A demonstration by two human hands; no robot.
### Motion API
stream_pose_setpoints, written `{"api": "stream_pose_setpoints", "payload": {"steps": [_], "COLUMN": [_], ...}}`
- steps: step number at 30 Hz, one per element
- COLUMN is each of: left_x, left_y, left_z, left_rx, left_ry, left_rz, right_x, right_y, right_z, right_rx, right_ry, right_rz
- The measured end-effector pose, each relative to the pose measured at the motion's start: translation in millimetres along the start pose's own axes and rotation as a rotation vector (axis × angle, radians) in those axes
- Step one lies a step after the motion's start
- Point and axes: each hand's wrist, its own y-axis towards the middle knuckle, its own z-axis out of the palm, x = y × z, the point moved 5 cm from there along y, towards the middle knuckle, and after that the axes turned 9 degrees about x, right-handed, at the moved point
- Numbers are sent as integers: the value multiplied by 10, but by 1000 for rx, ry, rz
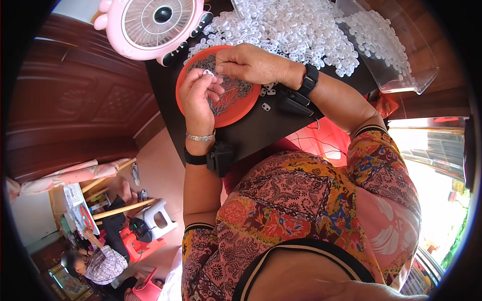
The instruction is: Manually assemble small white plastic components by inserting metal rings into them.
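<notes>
Over an orange-red bowl (235,116) my two hands are close together. My left hand (197,95) pinches a small white plastic clip (208,73) between thumb and fingertips. Just right of it, my right hand (253,63) has its fingers curled and pressed together. Whatever sits in those fingertips is hidden. Many grey metal nails (221,103) lie loose in the bowl under both hands. Beyond the bowl, a large heap of white plastic clips (296,32) covers the back of the dark table (241,138).
A pink fan (158,25) stands at the table's far left. On the right, a clear plastic bin (396,83) lies with more white clips in it. One loose clip (266,107) rests beside the bowl. Another person (103,263) sits at lower left near a white stool (159,220).
</notes>
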Motion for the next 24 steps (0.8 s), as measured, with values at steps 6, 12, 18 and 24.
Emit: {"api": "stream_pose_setpoints", "payload": {"steps": [6,12,18,24], "left_x": [16,38,41,40], "left_y": [10,-3,-1,-6], "left_z": [-29,-6,22,44], "left_rx": [35,25,40,46], "left_ry": [9,62,65,65], "left_rz": [20,-25,-20,-28], "right_x": [3,10,43,32], "right_y": [14,15,7,10], "right_z": [-34,-126,-92,-74], "right_rx": [-42,-114,-15,-51], "right_ry": [2,90,52,56], "right_rz": [39,-5,-18,-68]}}
